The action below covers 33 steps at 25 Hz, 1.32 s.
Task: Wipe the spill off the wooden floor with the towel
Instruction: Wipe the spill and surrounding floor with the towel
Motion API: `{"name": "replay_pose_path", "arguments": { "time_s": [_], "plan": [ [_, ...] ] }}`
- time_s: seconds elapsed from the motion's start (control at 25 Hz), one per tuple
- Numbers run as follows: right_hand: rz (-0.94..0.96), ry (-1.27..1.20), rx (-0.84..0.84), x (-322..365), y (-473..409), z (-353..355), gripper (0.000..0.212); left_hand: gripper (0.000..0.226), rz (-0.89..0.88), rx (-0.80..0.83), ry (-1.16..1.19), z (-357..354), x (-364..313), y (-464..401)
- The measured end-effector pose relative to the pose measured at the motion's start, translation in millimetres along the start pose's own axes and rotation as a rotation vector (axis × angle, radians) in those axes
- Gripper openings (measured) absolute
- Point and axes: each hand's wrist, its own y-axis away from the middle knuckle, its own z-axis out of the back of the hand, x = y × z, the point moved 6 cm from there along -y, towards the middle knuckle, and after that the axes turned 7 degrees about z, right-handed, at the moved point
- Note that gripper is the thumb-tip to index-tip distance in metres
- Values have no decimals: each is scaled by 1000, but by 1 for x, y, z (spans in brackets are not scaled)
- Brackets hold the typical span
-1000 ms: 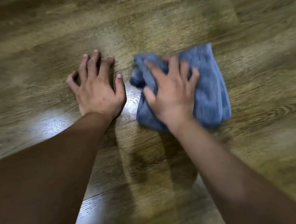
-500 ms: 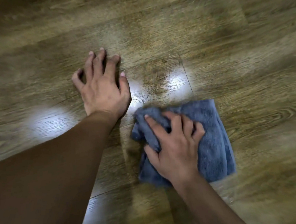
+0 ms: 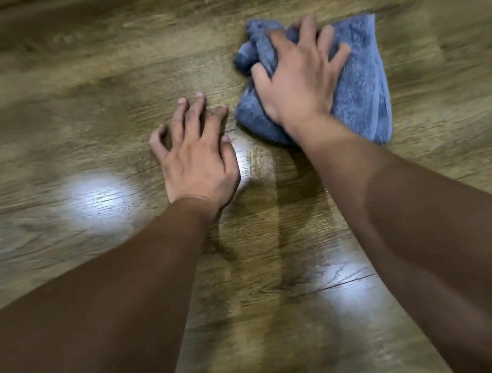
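A blue towel (image 3: 361,85) lies bunched on the wooden floor (image 3: 78,82) at the upper right. My right hand (image 3: 297,79) presses down on it with spread fingers, the fingertips digging into its crumpled left part. My left hand (image 3: 196,155) rests on the bare floor just left of the towel, fingers arched and fingertips on the wood, holding nothing. A wet sheen (image 3: 254,161) shows on the planks between my two hands and below the towel.
Bright light reflections (image 3: 98,197) glare off the floor at the left and at the lower right (image 3: 351,290). A plank seam (image 3: 308,288) runs across near my forearms. Only wooden flooring surrounds the hands.
My right hand has pushed the towel away from me, from near my wrist level to beyond my left hand's fingertips. The left hand stays planted on the floor.
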Motion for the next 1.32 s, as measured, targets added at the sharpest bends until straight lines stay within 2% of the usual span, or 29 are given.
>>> {"name": "replay_pose_path", "arguments": {
  "time_s": [0.28, 0.44, 0.72, 0.92, 1.04, 1.12, 1.16, 1.24, 1.32],
  "plan": [
    [113, -21, 39, 4, 31, 6, 57, 51, 9, 19, -30, -2, 0, 0],
    [172, -52, 65, 4, 113, 18, 60, 50, 11, -9, -31, -4, 4, -2],
    [94, -50, 207, 21, 267, 31, 68, 51, 14, 13, -22, -6, 4, -3],
    [48, -31, 148, 25, 282, 32, 64, 51, 25, 52, -33, -6, 6, -2],
    [67, -4, 132, 28, 281, 35, 63, 49, 20, 148, 86, -4, 3, -7],
    [61, -7, 138, 29, 279, 36, 63, 48, -19, 200, 202, 8, 24, -11],
    [53, 0, 151, 28, 278, 34, 63, 48, -31, 174, 205, 16, 49, -11],
    [57, 24, 166, 25, 277, 30, 63, 52, 32, 66, 84, 33, 114, -5],
    [79, 31, 155, 24, 277, 26, 63, 59, 154, 36, -11, 41, 166, 7]
  ]
}}
